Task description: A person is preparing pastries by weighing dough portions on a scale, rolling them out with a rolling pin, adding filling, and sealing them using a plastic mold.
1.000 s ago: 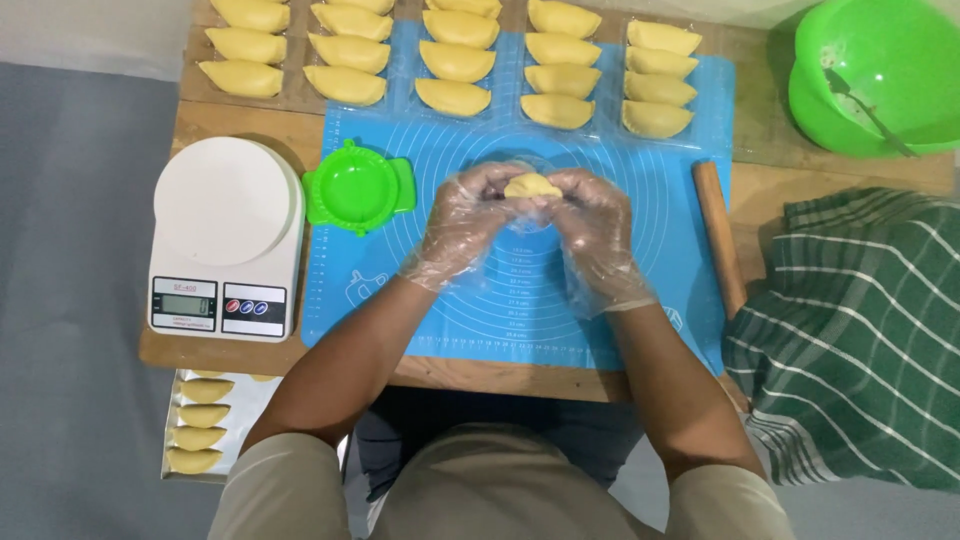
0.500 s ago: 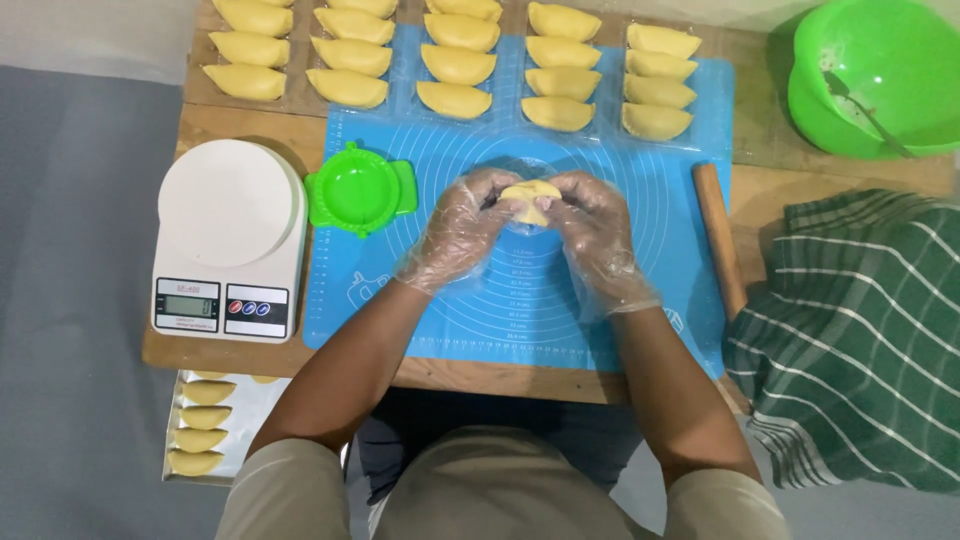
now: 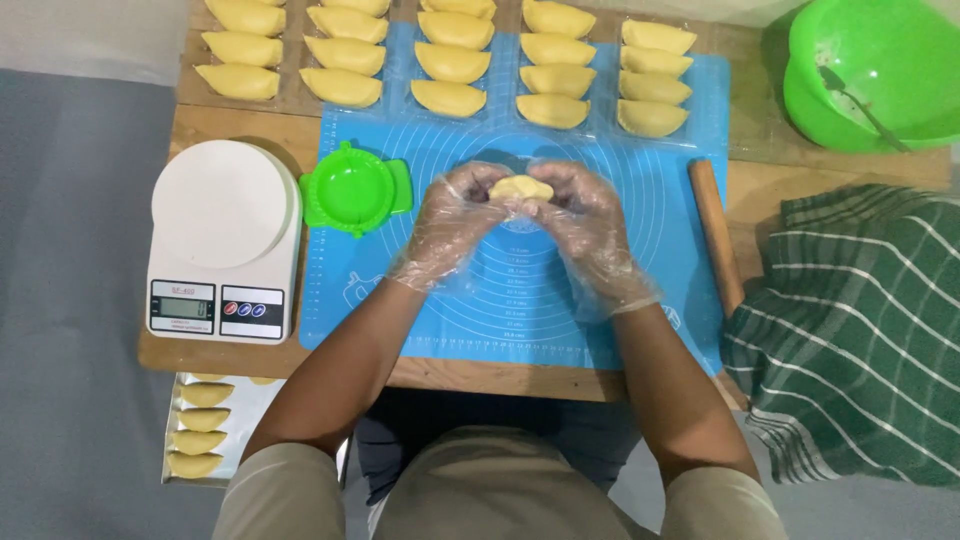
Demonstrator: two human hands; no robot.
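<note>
Both hands wear clear plastic gloves and meet over the blue silicone mat (image 3: 500,300). My left hand (image 3: 450,215) and my right hand (image 3: 585,220) pinch a small yellow dough piece (image 3: 521,187) between their fingertips, lifted just above the mat. A green round pastry press (image 3: 354,188) lies open on the mat's left edge, close to my left hand. Several folded yellow pastries (image 3: 450,62) sit in rows along the far side of the mat.
A white kitchen scale (image 3: 222,235) stands at the left of the wooden table (image 3: 230,125). A wooden rolling pin (image 3: 716,235) lies right of the mat, a green-checked cloth (image 3: 860,320) beyond it. A green bowl (image 3: 875,70) with a utensil sits far right. A tray of pastries (image 3: 200,430) rests lower left.
The hands stay together on the dough piece; only the fingers shift slightly around it.
</note>
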